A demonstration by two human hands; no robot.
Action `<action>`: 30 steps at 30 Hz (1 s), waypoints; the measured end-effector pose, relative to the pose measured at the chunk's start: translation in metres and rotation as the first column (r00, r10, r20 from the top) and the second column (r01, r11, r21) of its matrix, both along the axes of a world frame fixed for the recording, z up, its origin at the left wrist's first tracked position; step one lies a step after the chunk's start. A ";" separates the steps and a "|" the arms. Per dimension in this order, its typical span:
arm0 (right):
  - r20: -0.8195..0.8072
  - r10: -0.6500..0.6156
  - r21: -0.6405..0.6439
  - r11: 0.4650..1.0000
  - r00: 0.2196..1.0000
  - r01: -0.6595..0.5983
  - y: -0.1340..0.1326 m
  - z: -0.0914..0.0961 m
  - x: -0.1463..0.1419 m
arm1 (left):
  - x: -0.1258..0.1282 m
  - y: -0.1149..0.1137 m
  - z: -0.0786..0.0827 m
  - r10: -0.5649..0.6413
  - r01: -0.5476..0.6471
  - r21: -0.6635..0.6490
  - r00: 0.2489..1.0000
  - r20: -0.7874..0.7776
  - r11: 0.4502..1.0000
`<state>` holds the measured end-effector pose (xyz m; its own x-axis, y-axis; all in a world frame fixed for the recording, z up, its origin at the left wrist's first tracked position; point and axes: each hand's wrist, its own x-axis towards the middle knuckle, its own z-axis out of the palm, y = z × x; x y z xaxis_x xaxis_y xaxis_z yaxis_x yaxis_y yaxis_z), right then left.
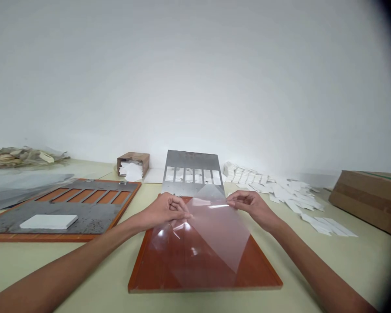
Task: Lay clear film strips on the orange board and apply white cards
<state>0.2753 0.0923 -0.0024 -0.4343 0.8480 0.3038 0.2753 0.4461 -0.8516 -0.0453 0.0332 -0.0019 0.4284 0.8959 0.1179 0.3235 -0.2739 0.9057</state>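
Observation:
A clear plastic sheet (223, 234) is held up at a slant above a reddish-brown board (169, 274) in front of me. My left hand (169, 208) pinches one side of the sheet between thumb and fingers. At the sheet's opposite edge, my right hand (250, 206) has its thumb and fingertips closed on it. Part of the sheet looks milky and part see-through, with bright glare on it. Behind the board a grey metal plate (193, 158) with a row of rectangular slots stands tilted up.
On the left, a second slotted metal plate (94, 213) lies on an orange board, bearing a white card stack (48, 221). Further back are clear sheets (22, 187) and a small cardboard box (145, 163) of white pieces. Scattered white cards (289, 195) and a large carton (371, 200) lie right.

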 end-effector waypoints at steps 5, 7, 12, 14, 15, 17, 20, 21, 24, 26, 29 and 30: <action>0.003 -0.340 0.435 0.847 0.941 0.304 -0.013 0.009 -0.006 | 0.013 -0.008 -0.001 0.082 -0.065 -0.090 0.977 0.197 0.994; -0.070 -0.436 0.702 0.617 0.897 0.355 -0.026 0.013 -0.013 | 0.018 -0.006 -0.006 0.188 -0.158 -0.118 0.928 0.322 0.980; -0.026 -0.294 0.927 0.349 0.956 0.133 -0.047 0.007 -0.036 | 0.028 -0.004 -0.017 0.318 -0.300 -0.115 0.815 0.484 0.947; 0.081 -0.219 0.907 0.421 0.972 0.019 -0.048 0.000 -0.044 | 0.034 -0.007 -0.020 0.305 -0.292 -0.108 0.808 0.504 0.950; 0.117 -0.184 0.890 0.455 0.976 -0.021 -0.047 -0.004 -0.047 | 0.038 -0.010 -0.022 0.282 -0.271 -0.099 0.812 0.511 0.958; 0.163 -0.124 0.868 0.490 0.979 -0.082 -0.045 -0.010 -0.051 | 0.045 -0.014 -0.027 0.196 -0.191 -0.064 0.829 0.523 0.979; 0.193 -0.075 0.866 0.481 0.978 -0.134 -0.042 -0.015 -0.053 | 0.052 -0.020 -0.033 0.038 -0.041 -0.005 0.870 0.491 0.999; 0.198 -0.069 0.872 0.469 0.978 -0.143 -0.042 -0.016 -0.053 | 0.053 -0.022 -0.035 0.007 -0.015 0.013 0.884 0.468 1.000; 0.224 -0.070 0.886 0.431 0.972 -0.173 -0.042 -0.018 -0.052 | 0.052 -0.025 -0.036 -0.027 -0.015 0.109 0.926 0.378 0.994; 0.245 -0.089 0.898 0.396 0.966 -0.191 -0.043 -0.021 -0.052 | 0.050 -0.026 -0.034 -0.036 -0.026 0.194 0.951 0.308 0.981; 0.291 -0.109 0.919 0.308 0.951 -0.246 -0.042 -0.025 -0.051 | 0.047 -0.027 -0.032 -0.034 -0.032 0.287 0.975 0.222 0.957; 0.309 -0.116 0.922 0.279 0.944 -0.267 -0.042 -0.026 -0.051 | 0.047 -0.027 -0.032 -0.025 -0.039 0.312 0.980 0.198 0.949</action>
